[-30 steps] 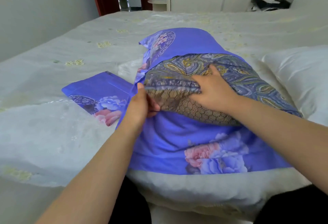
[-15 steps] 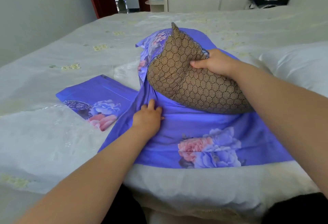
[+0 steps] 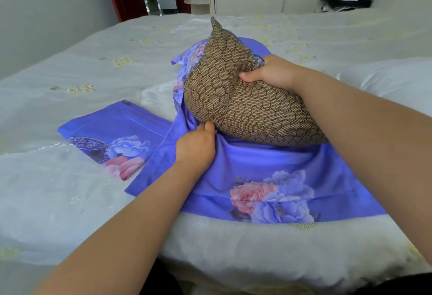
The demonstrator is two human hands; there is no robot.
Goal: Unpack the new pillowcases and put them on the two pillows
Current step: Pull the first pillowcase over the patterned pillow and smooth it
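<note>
R hand (image 3: 271, 73) grips brown honeycomb pillow (image 3: 245, 105), mid-bed, tilted up w/ its far corner raised. L hand (image 3: 196, 146) pinches edge of purple floral pillowcase (image 3: 268, 177) under it. 2nd pillowcase (image 3: 112, 135) folded, lying left on bed (image 3: 70, 72); white pillow (image 3: 392, 79) far right.

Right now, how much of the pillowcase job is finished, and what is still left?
Done: both cases look unpacked; one case is spread open on the bed. In hand: the right hand grips the brown pillow, only partly inside that case, while the left hand holds its fabric. Left: seat this pillow fully, then dress the white pillow with the folded case.
</note>
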